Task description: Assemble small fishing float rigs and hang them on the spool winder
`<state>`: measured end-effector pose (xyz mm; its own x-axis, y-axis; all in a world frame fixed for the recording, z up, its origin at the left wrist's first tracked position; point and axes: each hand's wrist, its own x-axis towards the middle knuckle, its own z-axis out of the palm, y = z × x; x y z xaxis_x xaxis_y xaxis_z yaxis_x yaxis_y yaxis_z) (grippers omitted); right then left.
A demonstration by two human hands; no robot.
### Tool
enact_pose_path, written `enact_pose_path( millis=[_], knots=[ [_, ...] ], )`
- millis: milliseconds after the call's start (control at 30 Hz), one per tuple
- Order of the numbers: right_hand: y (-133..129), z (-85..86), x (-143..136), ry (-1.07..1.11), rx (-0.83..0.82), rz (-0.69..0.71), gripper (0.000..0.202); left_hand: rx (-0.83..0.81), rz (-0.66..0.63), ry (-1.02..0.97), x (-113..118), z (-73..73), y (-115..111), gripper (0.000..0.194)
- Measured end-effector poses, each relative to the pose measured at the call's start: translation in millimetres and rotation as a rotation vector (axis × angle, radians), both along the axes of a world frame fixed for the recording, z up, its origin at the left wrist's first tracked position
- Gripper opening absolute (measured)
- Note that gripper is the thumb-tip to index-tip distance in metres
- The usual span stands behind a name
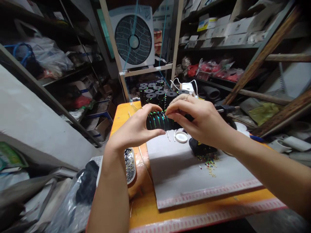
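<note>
A black cylinder (157,121) with shiny green-blue bands lies sideways above the work board. My left hand (136,129) curves round its left end, thumb below and fingers above. At the cylinder's right part, my right hand (196,113) has thumb and fingertips pinched together close to its surface; whatever is between them is too small to make out. Behind my hands stand several similar black cylinders (160,93) with hollow tops and green glints. Below, on the grey board (170,174), are a white round lid (181,137) and scattered small gold and coloured beads (211,167).
A white tray (134,174) of small metallic pieces sits left of the board on the orange table (143,213). A black device (198,147) stands under my right forearm. Beyond are a box fan (133,40), loaded shelves (228,45) and a wooden ladder (264,58).
</note>
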<state>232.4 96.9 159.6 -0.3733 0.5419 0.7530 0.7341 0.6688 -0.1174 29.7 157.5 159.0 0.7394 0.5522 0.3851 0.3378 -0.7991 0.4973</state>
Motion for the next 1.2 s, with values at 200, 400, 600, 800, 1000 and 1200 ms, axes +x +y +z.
enact_pose_path(
  millis=[200,400,600,800,1000,1200],
  knots=[
    [2,-0.3,-2,-0.020,-0.012,-0.011,0.008,-0.005,0.000,-0.001,0,0.6,-2,0.046],
    [4,0.0,-5,-0.054,-0.009,-0.028,0.009,-0.013,-0.005,-0.010,0,1.5,-2,0.044],
    [4,7.4,-3,-0.109,-0.111,-0.036,0.011,-0.041,0.025,-0.019,1,0.1,-1,0.050],
    [4,9.2,-1,-0.112,-0.148,-0.026,0.010,-0.005,0.018,0.013,0,0.7,-1,0.044],
    [3,2.1,-2,-0.136,-0.073,-0.003,0.011,-0.005,-0.002,0.003,0,1.2,-1,0.045],
    [2,-11.3,-4,-0.180,0.119,-0.019,0.016,0.003,0.007,0.005,0,0.1,0,0.046]
  ],
)
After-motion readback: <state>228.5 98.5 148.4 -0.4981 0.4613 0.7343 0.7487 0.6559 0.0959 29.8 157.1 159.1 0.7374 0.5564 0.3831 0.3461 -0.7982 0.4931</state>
